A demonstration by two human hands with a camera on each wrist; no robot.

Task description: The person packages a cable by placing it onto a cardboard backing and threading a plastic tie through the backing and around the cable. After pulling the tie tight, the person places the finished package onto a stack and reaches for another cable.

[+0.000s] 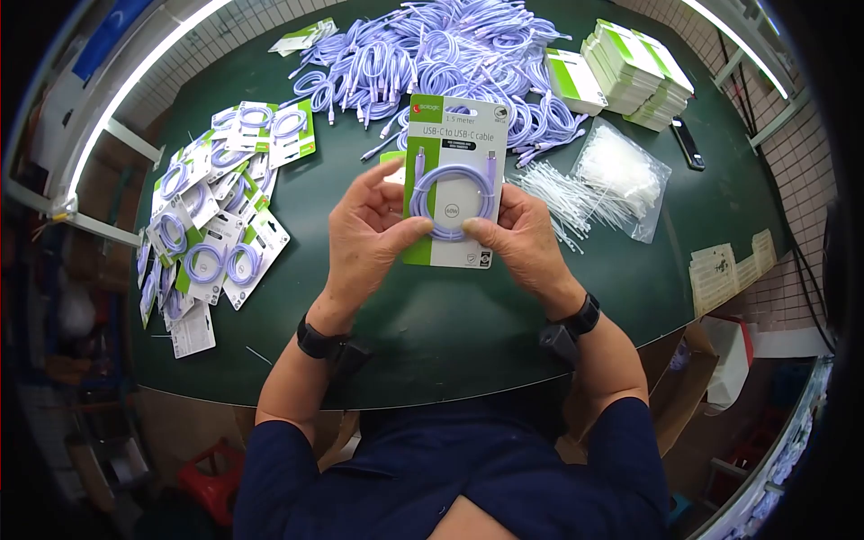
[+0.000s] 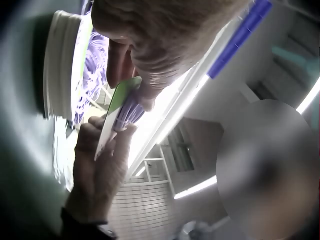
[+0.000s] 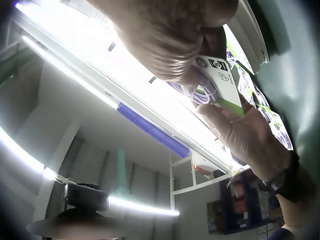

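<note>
Both hands hold up a green-and-white card (image 1: 466, 254) carrying a coiled lilac USB-C cable (image 1: 416, 203), its two plugs pointing up. The left hand (image 1: 367, 225) grips the card's left edge, thumb pressed on the lower left of the coil and fingers behind. At the opposite edge the right hand (image 1: 529, 236) pinches it, thumb on the coil's lower right. In the left wrist view the card (image 2: 114, 107) appears edge-on, cable bundle (image 2: 129, 111) on its face. The right wrist view catches the card's printed corner (image 3: 220, 70) beside the right thumb.
A large heap of lilac cables (image 1: 450, 45) covers the back of the green table (image 1: 432, 360). Carded cables (image 1: 205, 261) pile at left. White zip ties (image 1: 621, 171) lie right, part in a bag. Card stacks (image 1: 630, 67) and a black phone (image 1: 688, 144) stand back right.
</note>
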